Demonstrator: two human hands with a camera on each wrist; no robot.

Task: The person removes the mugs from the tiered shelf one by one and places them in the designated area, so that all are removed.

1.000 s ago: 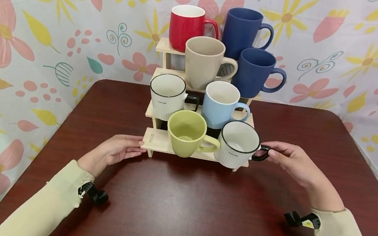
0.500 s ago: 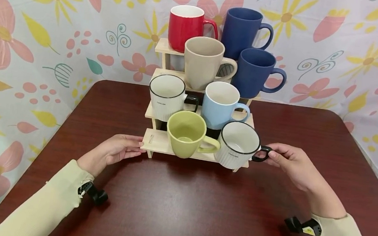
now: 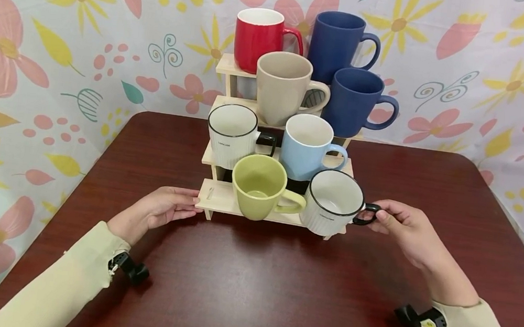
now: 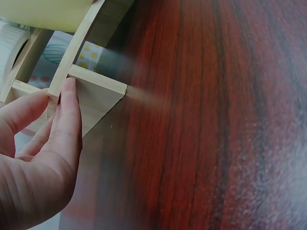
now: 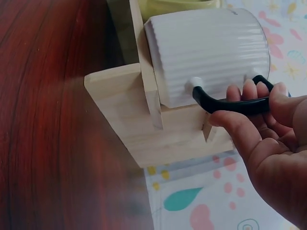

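While the left hand [image 3: 158,209] pinches the wooden rack [image 3: 218,196] by the left end of its lowest shelf, the right hand [image 3: 402,229] grips the black handle [image 5: 230,106] of a ribbed white mug [image 3: 333,199] between thumb and fingers. That mug is at the rack's lowest right end, mouth upward, its body reaching past the shelf's front edge. In the right wrist view its base lies against the shelf or very near it; whether it bears full weight there, I cannot tell. Left of it on the rack's lowest shelf stands a green mug [image 3: 259,189], and behind, one shelf up the rack, a light blue mug [image 3: 305,152]. The rack stands on the counter [image 3: 250,288].

The step in hand looks like placing or adjusting the white mug, the left hand probably steadying the rack. If it is being set down, the next move calls for making sure the base sits flat, then loosening the fingers without dragging the handle sideways off the rack
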